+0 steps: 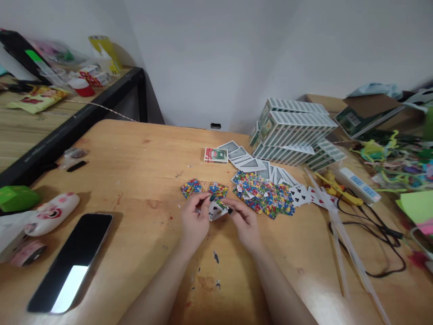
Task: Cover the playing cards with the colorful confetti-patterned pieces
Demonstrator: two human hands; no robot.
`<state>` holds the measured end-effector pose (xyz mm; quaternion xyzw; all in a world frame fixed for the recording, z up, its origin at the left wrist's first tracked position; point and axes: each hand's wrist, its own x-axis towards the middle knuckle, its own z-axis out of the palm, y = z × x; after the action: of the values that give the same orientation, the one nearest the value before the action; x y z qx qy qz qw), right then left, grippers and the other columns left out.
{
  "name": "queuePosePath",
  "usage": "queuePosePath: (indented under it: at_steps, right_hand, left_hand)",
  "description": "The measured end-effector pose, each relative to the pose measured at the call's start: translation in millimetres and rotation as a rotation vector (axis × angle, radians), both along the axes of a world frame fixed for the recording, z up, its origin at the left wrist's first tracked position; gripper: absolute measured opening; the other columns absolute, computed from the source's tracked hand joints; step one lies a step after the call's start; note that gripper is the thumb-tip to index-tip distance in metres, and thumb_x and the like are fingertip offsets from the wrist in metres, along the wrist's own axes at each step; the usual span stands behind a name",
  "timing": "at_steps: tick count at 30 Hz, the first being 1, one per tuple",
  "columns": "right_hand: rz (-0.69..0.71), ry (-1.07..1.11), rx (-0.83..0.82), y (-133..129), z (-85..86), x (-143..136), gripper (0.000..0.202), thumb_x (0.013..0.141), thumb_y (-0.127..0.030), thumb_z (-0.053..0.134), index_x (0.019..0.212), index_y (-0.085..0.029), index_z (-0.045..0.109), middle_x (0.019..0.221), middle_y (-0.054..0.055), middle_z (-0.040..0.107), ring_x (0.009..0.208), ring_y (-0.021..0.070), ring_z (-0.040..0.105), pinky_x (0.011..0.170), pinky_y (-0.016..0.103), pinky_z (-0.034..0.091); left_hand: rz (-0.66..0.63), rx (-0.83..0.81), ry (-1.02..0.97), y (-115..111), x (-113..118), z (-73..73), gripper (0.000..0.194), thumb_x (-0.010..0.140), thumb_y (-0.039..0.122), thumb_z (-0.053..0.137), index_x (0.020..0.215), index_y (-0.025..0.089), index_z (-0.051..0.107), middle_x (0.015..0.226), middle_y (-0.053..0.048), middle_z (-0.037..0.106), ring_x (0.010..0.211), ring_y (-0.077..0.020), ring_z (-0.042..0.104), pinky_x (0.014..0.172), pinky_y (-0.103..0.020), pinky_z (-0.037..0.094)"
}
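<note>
A playing card (215,212) with black pips is held low over the table between my two hands. My left hand (196,221) is closed on its left side, thumb on top. The fingertips of my right hand (246,224) pinch it at its right edge. Whether there is one card or more cannot be made out. Just beyond my fingers lie two small pieces with a bright multicoloured pattern, a left piece (191,187) and a right piece (219,189). To the right spreads a larger heap of the same patterned pieces (267,194).
Loose playing cards (248,161) fan out behind the heap, beside a red and green card box (216,155). Stacked card boxes (297,128) stand at the back right. A power strip (360,184), black cable and clear plastic strips (352,253) lie right. A phone (72,262) rests left.
</note>
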<state>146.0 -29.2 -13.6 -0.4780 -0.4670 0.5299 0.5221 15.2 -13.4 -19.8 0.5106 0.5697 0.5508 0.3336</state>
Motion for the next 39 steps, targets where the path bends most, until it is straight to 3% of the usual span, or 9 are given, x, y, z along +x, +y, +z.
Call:
queuePosePath:
  at_steps: [2,5,9,16,21,28,33,36,39]
  right_hand:
    - [0.074,0.071,-0.026,1,1.1,1,0.027,0.073,-0.027,0.054,0.098,-0.025,0.064,0.100,0.004,0.066,0.095,0.0217,0.059,0.081,0.037,0.047]
    - [0.092,0.089,-0.073,1,2.6,0,0.028,0.071,-0.034,0.060,0.096,-0.023,0.065,0.096,0.005,0.067,0.086,0.0212,0.061,0.076,0.035,0.049]
    - [0.004,0.064,-0.091,3,2.3,-2,0.020,0.069,-0.034,0.064,0.084,-0.021,0.066,0.074,0.002,0.067,0.063,0.0153,0.060,0.061,0.028,0.049]
    - [-0.182,0.020,-0.031,8,-3.6,1,0.015,0.069,-0.032,0.064,0.074,-0.019,0.060,0.063,-0.002,0.060,0.057,0.0113,0.054,0.054,0.023,0.043]
    - [-0.165,-0.035,-0.013,8,-6.2,4,0.022,0.069,-0.033,0.064,0.085,-0.019,0.058,0.054,-0.005,0.052,0.048,0.0096,0.048,0.046,0.021,0.038]
    - [-0.125,-0.077,-0.007,5,-6.8,-2,0.022,0.073,-0.033,0.060,0.089,-0.021,0.052,0.053,-0.006,0.051,0.041,0.0091,0.046,0.039,0.020,0.038]
    - [-0.162,-0.363,0.083,1,-8.2,0,0.014,0.078,-0.031,0.054,0.086,-0.020,0.058,0.060,-0.001,0.057,0.048,0.0118,0.052,0.046,0.024,0.043]
    - [-0.193,-0.629,0.216,0,-6.9,4,0.015,0.081,-0.028,0.050,0.089,-0.021,0.061,0.071,0.003,0.062,0.062,0.0155,0.058,0.059,0.028,0.047]
    - [-0.203,-0.794,0.365,0,-5.9,6,0.017,0.082,-0.027,0.049,0.092,-0.021,0.061,0.079,0.005,0.064,0.073,0.0177,0.061,0.066,0.030,0.048]
  left_hand:
    - [0.051,-0.042,-0.086,2,0,0.9,0.017,0.077,0.027,0.052,0.087,0.017,0.060,0.080,-0.004,0.062,0.071,-0.0137,0.058,0.065,-0.024,0.047]
    - [0.071,-0.100,-0.182,4,1,3.1,0.020,0.076,0.029,0.053,0.089,0.015,0.059,0.078,-0.004,0.062,0.069,-0.0134,0.058,0.063,-0.023,0.047]
    - [-0.004,-0.125,-0.159,3,4,1.8,0.023,0.077,0.031,0.052,0.094,0.016,0.059,0.082,-0.005,0.064,0.070,-0.0134,0.059,0.063,-0.023,0.047]
    - [-0.168,-0.066,0.025,-2,5,-2.8,0.029,0.074,0.030,0.057,0.101,0.018,0.062,0.095,-0.008,0.066,0.086,-0.0200,0.060,0.079,-0.032,0.046]
    - [-0.239,-0.016,0.041,-3,3,4.8,0.030,0.082,0.028,0.046,0.107,0.020,0.060,0.104,-0.007,0.064,0.097,-0.0206,0.058,0.084,-0.033,0.045]
    - [-0.339,-0.104,-0.050,-2,4,12.9,0.034,0.083,0.030,0.045,0.113,0.020,0.055,0.110,-0.007,0.061,0.103,-0.0199,0.055,0.087,-0.032,0.044]
    - [-0.375,-0.073,-0.083,-2,4,14.3,0.031,0.086,0.028,0.039,0.110,0.021,0.058,0.109,-0.006,0.061,0.100,-0.0187,0.056,0.088,-0.032,0.042]
    - [-0.403,-0.109,-0.125,0,3,11.5,0.028,0.084,0.027,0.043,0.106,0.021,0.060,0.105,-0.006,0.063,0.091,-0.0180,0.059,0.080,-0.030,0.046]
    - [-0.418,-0.132,-0.153,3,4,10.6,0.027,0.083,0.024,0.043,0.104,0.022,0.060,0.106,-0.005,0.063,0.095,-0.0173,0.058,0.083,-0.030,0.045]
